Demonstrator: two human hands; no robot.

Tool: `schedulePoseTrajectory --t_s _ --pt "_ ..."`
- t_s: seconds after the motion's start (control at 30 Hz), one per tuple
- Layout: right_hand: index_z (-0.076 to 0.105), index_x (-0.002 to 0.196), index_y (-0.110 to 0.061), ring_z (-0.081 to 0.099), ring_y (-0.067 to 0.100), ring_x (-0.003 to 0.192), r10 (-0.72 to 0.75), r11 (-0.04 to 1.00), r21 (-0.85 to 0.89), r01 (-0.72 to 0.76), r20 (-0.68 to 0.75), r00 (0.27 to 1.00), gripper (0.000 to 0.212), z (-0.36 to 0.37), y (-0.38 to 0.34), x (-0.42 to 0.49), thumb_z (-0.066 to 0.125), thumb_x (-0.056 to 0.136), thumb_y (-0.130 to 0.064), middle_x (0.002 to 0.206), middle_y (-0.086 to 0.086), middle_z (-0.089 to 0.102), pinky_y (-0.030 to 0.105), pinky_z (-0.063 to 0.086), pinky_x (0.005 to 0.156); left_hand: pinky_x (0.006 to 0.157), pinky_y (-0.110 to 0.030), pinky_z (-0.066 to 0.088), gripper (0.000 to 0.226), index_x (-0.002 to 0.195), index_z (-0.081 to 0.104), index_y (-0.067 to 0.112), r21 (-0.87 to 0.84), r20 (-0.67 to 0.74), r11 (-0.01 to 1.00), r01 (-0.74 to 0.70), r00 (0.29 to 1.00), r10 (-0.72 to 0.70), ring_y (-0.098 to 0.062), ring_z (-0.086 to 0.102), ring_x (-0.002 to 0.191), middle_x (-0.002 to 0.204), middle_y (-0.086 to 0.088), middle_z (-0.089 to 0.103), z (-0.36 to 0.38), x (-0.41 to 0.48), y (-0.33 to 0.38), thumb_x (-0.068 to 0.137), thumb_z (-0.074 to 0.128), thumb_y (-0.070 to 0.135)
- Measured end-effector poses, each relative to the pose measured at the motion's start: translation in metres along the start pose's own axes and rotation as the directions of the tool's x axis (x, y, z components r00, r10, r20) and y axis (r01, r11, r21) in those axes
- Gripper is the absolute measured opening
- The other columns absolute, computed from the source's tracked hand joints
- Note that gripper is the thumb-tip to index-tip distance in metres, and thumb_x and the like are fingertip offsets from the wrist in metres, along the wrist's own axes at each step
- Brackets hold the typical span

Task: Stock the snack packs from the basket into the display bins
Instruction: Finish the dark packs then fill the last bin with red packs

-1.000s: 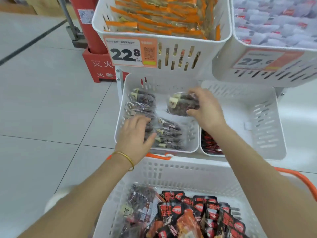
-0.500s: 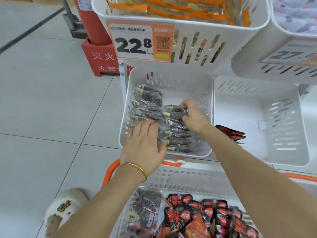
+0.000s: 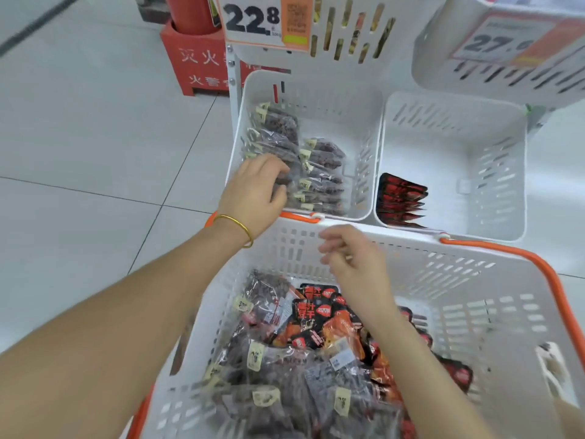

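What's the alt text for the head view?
The left hand touches dark snack packs in the left bin; the empty right hand hovers over the basket of more packs. The right bin holds a few red packs.

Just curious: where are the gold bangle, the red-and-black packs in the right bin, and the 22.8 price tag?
gold bangle (image 3: 236,223): head view, band's middle.
red-and-black packs (image 3: 400,195): head view, stack's middle.
22.8 price tag (image 3: 250,20): head view, printed digits.

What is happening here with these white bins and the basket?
A person is restocking. The left hand touches the clear packs standing in the left bin. The right hand hovers empty over the basket, which holds mixed packs. The right bin holds a few red packs.
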State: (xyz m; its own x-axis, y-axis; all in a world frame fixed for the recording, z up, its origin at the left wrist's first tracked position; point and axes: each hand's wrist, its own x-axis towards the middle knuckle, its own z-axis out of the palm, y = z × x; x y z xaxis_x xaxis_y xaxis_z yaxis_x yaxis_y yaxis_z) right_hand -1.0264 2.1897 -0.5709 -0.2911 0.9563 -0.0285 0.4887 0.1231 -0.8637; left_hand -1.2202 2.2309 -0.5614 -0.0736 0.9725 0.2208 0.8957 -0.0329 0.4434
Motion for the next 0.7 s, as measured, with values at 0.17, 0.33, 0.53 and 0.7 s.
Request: schedulePoseTrajectory --t_s 0.17,0.33,0.53,0.7 --pt "0.05 0.131 -0.014 0.058 0.023 0.108 0.153 0.95 -0.311 -0.027 0.39 0.908 0.038 0.064 0.042 -0.019 0.047 0.094 -0.007 0.119 0.007 0.061 0.039 0.047 0.093 0.103 -0.04 0.033 0.048 0.121 0.056 0.009 0.127 0.031 0.992 -0.008 1.0 0.004 -0.029 0.043 0.122 0.13 -0.01 0.052 -0.016 -0.061 -0.008 0.083 0.035 0.03" --pt "0.058 0.124 -0.015 0.057 0.014 0.103 0.207 0.97 -0.198 -0.139 0.384 0.9 0.03 0.07 0.038 -0.03 0.054 0.095 -0.023 0.117 0.0 0.061 0.031 0.046 0.093 0.11 -0.041 0.027 0.047 0.122 0.055 0.007 0.146 0.081 0.988 -0.05 0.996 0.039 -0.034 0.041 0.125 0.135 -0.015 0.048 -0.018 -0.101 -0.019 0.084 0.039 0.029" --pt "0.062 0.117 -0.017 0.056 0.011 0.105 0.244 0.952 -0.303 -0.05 0.647 0.722 0.04 0.056 0.053 -0.071 0.067 0.084 -0.04 0.116 -0.004 0.063 0.018 0.042 0.082 0.11 -0.032 0.019 0.045 0.119 0.057 0.004 0.086 0.072 0.993 -0.084 0.994 0.078 -0.033 0.038 0.124 0.133 -0.017 0.049 -0.02 -0.112 -0.016 0.082 0.042 0.025" --pt "0.055 0.126 -0.019 0.05 0.016 0.121 0.241 0.963 -0.252 -0.097 0.642 0.728 0.056 0.055 0.043 -0.085 0.059 0.083 -0.055 0.13 -0.003 0.055 0.034 0.041 0.1 0.108 -0.03 0.019 0.041 0.115 0.06 0.007 0.095 0.094 0.988 -0.121 0.989 0.112 -0.028 0.035 0.12 0.129 -0.015 0.053 -0.018 -0.131 -0.007 0.081 0.045 0.025"
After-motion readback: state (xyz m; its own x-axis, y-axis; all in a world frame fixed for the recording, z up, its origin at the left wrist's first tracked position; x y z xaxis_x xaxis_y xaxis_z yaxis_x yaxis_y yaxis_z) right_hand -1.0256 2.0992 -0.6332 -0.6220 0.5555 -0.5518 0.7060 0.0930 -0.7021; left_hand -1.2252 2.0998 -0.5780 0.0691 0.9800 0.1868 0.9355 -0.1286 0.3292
